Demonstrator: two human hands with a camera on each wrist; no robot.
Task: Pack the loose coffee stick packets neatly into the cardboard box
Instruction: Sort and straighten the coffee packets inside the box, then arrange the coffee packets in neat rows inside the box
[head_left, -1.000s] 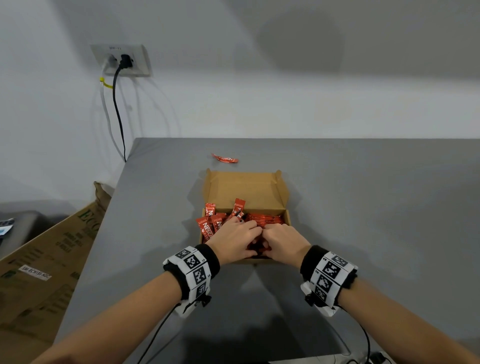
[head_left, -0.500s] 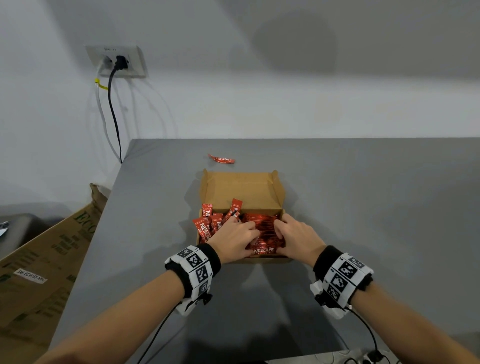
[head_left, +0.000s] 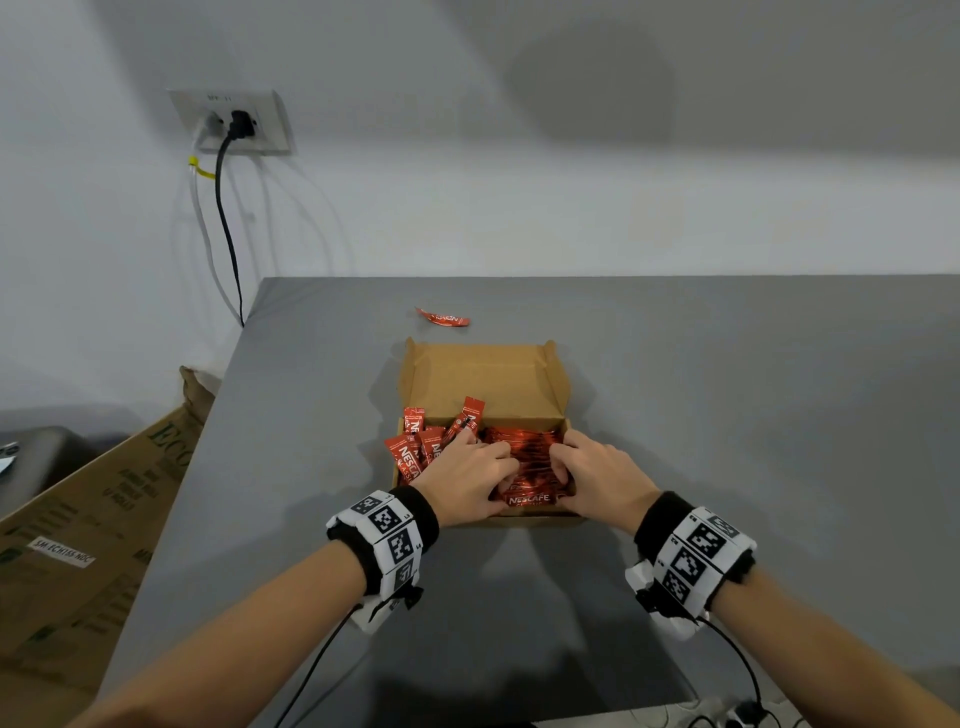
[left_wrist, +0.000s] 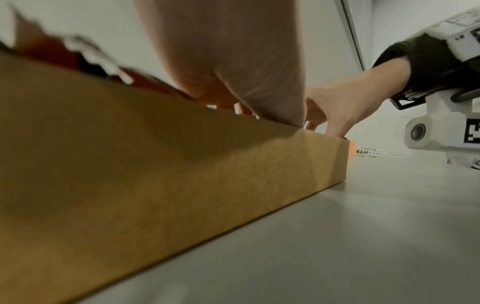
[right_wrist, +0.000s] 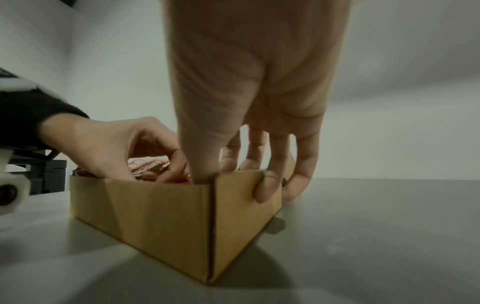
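Observation:
The brown cardboard box (head_left: 483, 379) stands open on the grey table, its lid raised at the back. Red coffee stick packets (head_left: 530, 467) lie flat in its middle and right, and several packets (head_left: 415, 452) stick up at its left end. My left hand (head_left: 483, 462) reaches in with curled fingers and pinches the flat packets (right_wrist: 145, 166). My right hand (head_left: 576, 462) sits at the box's right front corner. Its thumb (right_wrist: 202, 172) dips inside while two fingers (right_wrist: 262, 193) lie on the outside of the right wall (right_wrist: 244, 216). One loose packet (head_left: 442, 318) lies behind the box.
The table (head_left: 727, 415) ends at a left edge, and a large printed carton (head_left: 78, 519) leans on the floor beyond it. A wall socket (head_left: 234, 122) with hanging cables is at the back left. Wrist cables (head_left: 737, 670) trail over the near edge.
My right hand has slid from the middle of the box to its right front corner, uncovering the flat packets. My left hand has stayed in the box.

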